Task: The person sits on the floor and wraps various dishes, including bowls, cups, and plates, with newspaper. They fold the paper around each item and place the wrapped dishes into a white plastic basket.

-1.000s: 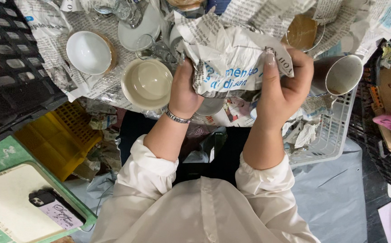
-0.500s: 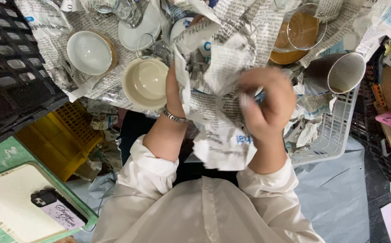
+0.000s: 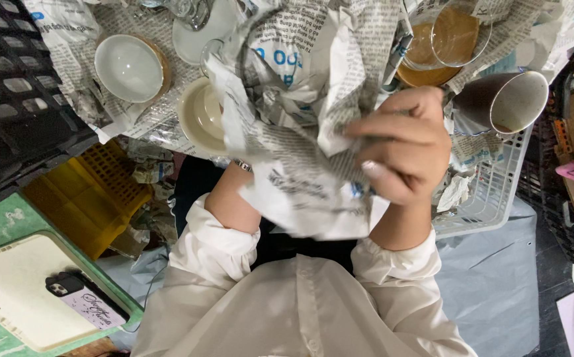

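Observation:
I hold a crumpled sheet of newspaper (image 3: 300, 125) up in front of my chest, bunched as if wrapped around something I cannot see. My right hand (image 3: 403, 145) pinches its right edge, thumb and fingers closed on the paper. My left hand is hidden behind the sheet. Only its wrist (image 3: 237, 173) with a thin bracelet shows at the lower left edge of the paper, and it seems to grip the bundle from below. Both sleeves are white.
On newspaper ahead lie a white bowl (image 3: 131, 66), a cream bowl (image 3: 198, 116), a glass over an amber plate (image 3: 449, 39) and a brown cup (image 3: 508, 99) on its side. A white basket (image 3: 492, 198) sits right; a yellow crate (image 3: 85, 192), black crate (image 3: 9, 99) and green tray with a phone (image 3: 79, 301) sit left.
The newspaper bundle came up off the pile toward me and the sheet unfolded downward. My right hand slid from the bundle's side to pinch the paper's right edge. The left hand went behind the sheet.

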